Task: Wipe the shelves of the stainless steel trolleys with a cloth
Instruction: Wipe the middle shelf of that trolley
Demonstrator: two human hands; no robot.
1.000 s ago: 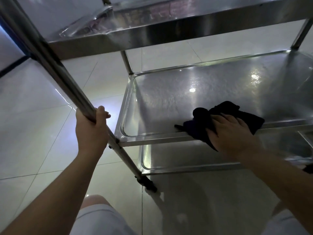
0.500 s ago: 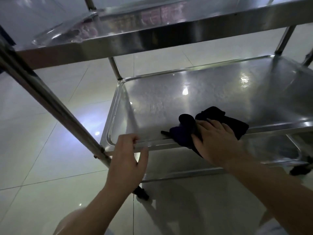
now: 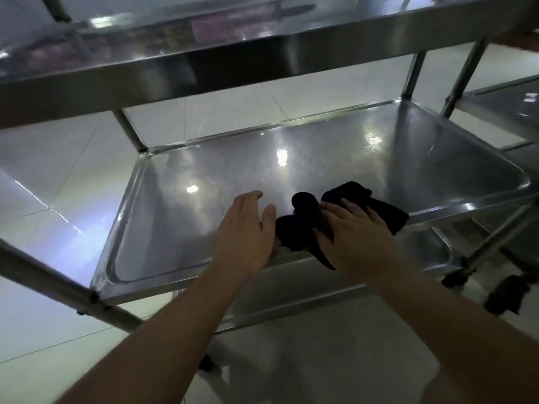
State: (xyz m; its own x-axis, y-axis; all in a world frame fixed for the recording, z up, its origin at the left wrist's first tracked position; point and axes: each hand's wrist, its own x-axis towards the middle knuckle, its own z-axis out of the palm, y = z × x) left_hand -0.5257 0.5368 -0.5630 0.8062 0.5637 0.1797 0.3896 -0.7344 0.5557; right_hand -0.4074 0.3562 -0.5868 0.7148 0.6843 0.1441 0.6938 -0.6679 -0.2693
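Note:
The stainless steel trolley's middle shelf fills the centre of the head view, shiny and bare. A dark cloth lies bunched at the shelf's near rim, partly hanging over the edge. My right hand presses flat on the cloth with fingers spread. My left hand hovers over the near rim just left of the cloth, fingers straight, its thumb close to the cloth's edge. The top shelf runs across above, and a lower shelf shows below the rim.
The trolley's slanted front-left post crosses the lower left. A second trolley stands at the right, with a dark caster and a dark rag-like thing on the pale tiled floor.
My left hand let go of the front-left post, went right past the shelf's rim, and now sits beside the cloth. My right hand stays on the cloth.

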